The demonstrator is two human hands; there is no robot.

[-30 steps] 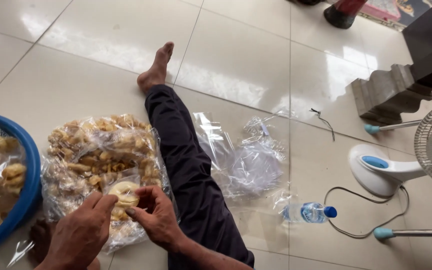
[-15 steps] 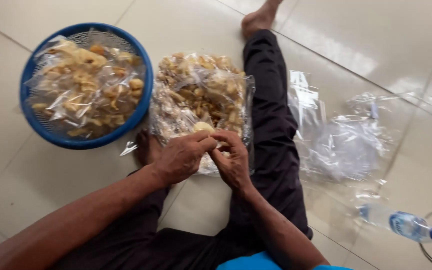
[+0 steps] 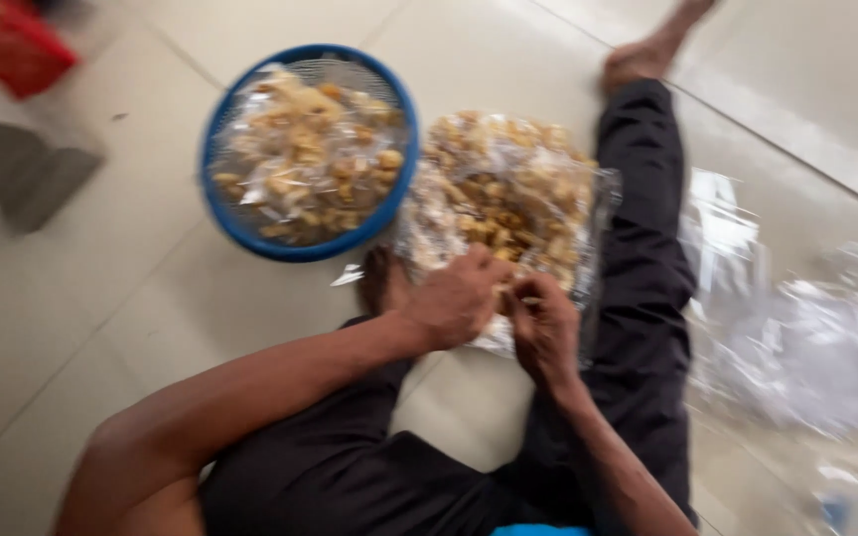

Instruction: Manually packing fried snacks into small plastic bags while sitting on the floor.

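Both hands, left hand (image 3: pixel 459 298) and right hand (image 3: pixel 543 323), pinched one small snack piece between them, over the clear bag of snacks (image 3: pixel 508 199). Bag was heaped full; blue basket (image 3: pixel 250 233) beside it held packed bags, much looked left.

1. A blue basket (image 3: pixel 218 208) is sitting on the tiled floor (image 3: pixel 101 328), filled with bagged snacks.
2. Empty clear bags (image 3: pixel 806 347) are lying crumpled to the right (blurred).
3. A red object (image 3: pixel 22 50) is showing top left.

Both forearms angled inward, left hand (image 3: pixel 459 298) and right hand (image 3: pixel 545 323) close together, fingers curled, knuckles up.
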